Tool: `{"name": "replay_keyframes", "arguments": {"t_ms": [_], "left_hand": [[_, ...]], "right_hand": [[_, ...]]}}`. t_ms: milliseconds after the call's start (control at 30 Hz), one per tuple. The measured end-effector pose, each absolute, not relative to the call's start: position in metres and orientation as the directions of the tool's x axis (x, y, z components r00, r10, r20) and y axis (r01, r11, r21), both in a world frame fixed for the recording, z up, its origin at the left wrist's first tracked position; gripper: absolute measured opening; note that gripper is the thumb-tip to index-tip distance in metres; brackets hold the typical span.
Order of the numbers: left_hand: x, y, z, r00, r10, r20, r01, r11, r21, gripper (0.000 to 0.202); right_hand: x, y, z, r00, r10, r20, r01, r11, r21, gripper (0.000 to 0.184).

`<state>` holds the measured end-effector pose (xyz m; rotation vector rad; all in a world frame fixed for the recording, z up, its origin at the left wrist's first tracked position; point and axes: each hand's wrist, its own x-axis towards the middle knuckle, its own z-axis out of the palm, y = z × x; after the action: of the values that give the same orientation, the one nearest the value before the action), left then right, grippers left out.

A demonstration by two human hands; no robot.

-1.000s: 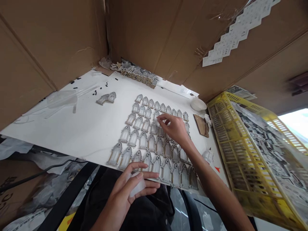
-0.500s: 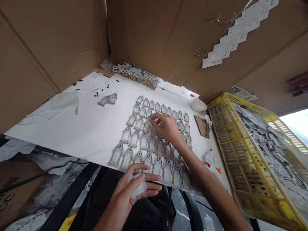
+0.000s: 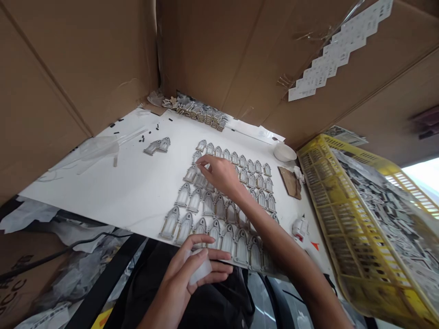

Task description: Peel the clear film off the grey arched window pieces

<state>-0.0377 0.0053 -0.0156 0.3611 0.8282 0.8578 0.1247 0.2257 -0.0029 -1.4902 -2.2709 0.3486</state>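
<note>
Several rows of small grey arch-shaped window frames (image 3: 219, 205) lie flat on a white board (image 3: 137, 192). My right hand (image 3: 219, 176) reaches over them to the left end of the second row, thumb and forefinger pinched on a small thin clear piece above a frame. My left hand (image 3: 192, 274) is near the board's front edge, over my lap, fingers closed on a stack of thin translucent white sheets (image 3: 200, 272). Two more arch frames (image 3: 157, 146) lie apart at the back left.
Cardboard walls (image 3: 85, 68) enclose the back and left. A yellow plastic crate (image 3: 346, 237) of grey cut parts stands at the right. A white dish (image 3: 284, 153), a brown card piece (image 3: 291, 183), a glue bottle (image 3: 300, 227) and stacked frames (image 3: 199, 112) sit around the board.
My right hand has moved left along the rows, from the middle of the array to its left end. My left hand has stayed put with the sheets.
</note>
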Motion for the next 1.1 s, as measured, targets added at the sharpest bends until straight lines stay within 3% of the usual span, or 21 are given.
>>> {"name": "replay_keyframes", "arguments": {"t_ms": [400,633,800,933,1100], "left_hand": [[-0.04,0.005,-0.02,0.391,0.789,-0.474,-0.535,0.614,0.581,0.042],[-0.041,0.004,-0.017,0.406,0.789,-0.461,-0.528,0.614,0.586,0.039],[-0.04,0.005,-0.023,0.406,0.774,-0.486,-0.507,0.633,0.585,0.041],[-0.037,0.003,-0.024,0.427,0.763,-0.486,-0.502,0.647,0.575,0.043],[-0.031,0.001,-0.026,0.383,0.772,-0.507,-0.519,0.634,0.573,0.037]], "right_hand": [[0.117,0.23,0.0,-0.371,0.907,0.199,0.823,0.42,-0.382,0.023],[0.151,0.225,0.01,-0.283,0.933,0.222,0.802,0.357,-0.478,0.021],[0.203,0.21,0.016,-0.266,0.958,0.104,0.763,0.275,-0.585,0.014],[0.23,0.195,0.012,-0.277,0.961,-0.001,0.717,0.206,-0.666,0.02],[0.242,0.184,0.0,-0.241,0.97,-0.023,0.704,0.159,-0.692,0.02]]}}
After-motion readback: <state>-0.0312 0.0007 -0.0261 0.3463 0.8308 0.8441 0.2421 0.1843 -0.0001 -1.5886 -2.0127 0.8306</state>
